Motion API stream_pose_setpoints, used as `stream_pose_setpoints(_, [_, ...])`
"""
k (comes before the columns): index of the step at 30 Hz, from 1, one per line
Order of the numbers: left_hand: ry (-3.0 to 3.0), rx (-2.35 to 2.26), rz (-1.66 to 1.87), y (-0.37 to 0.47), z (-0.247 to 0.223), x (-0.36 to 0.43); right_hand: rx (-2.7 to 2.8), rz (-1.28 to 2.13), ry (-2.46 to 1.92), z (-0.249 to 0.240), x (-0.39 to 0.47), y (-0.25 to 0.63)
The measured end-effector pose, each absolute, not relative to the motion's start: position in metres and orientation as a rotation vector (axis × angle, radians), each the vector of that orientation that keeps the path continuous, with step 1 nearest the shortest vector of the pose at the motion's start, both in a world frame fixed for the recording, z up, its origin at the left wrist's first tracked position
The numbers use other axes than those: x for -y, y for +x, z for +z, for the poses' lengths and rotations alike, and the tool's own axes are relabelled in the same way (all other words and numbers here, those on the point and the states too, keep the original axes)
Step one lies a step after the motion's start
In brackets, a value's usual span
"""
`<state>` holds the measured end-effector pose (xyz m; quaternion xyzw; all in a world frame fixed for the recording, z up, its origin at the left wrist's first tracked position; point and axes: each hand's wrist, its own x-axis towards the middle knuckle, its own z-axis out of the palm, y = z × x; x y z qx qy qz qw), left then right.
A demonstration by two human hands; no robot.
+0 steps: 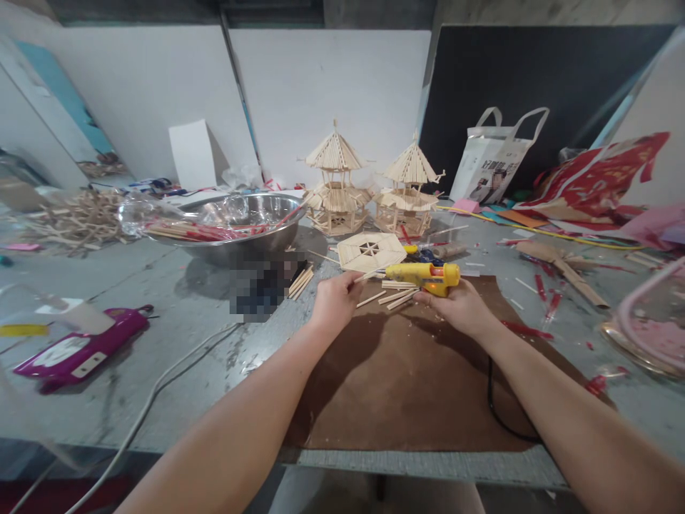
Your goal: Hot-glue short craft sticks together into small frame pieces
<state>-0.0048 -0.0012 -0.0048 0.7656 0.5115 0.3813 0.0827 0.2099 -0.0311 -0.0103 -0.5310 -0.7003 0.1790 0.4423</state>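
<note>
My right hand point(457, 305) is wrapped round a yellow glue gun point(422, 273), its nozzle pointing left. My left hand point(338, 296) pinches a thin wooden stick point(370, 275) close to the nozzle. Just beyond both hands lies a flat hexagonal stick panel point(371, 251) with an opening at its centre. Several loose short sticks point(399, 298) rest on the brown mat point(407, 378) between my hands, and another small bundle of sticks point(301, 283) lies left of my left hand. Behind the panel stand two wooden pagoda models point(336, 200), point(407, 189).
A steel bowl point(240, 246) with plastic-wrapped sticks stands at left, beyond a purple power strip point(88, 346) and a pale cable point(155, 392). A stick pile point(80, 221) is far left. A white bag point(489, 160), red packaging point(594, 175) and a pink-handled basket point(642, 321) occupy the right.
</note>
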Motion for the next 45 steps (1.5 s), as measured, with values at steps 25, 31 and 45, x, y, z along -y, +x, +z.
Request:
stream_pose_setpoints(25, [2.226, -1.501, 1.188, -0.005, -0.003, 0.002, 1.676, 0.366, -1.451, -0.002, 0.029, 0.219])
stream_pose_setpoints(31, [2.230, -1.516, 1.189, -0.005, -0.002, 0.002, 1.703, 0.391, -1.435, -0.004, 0.029, 0.219])
stream_pose_setpoints(45, [2.205, -1.533, 1.177, -0.005, -0.003, 0.002, 1.668, 0.358, -1.411, -0.005, 0.025, 0.223])
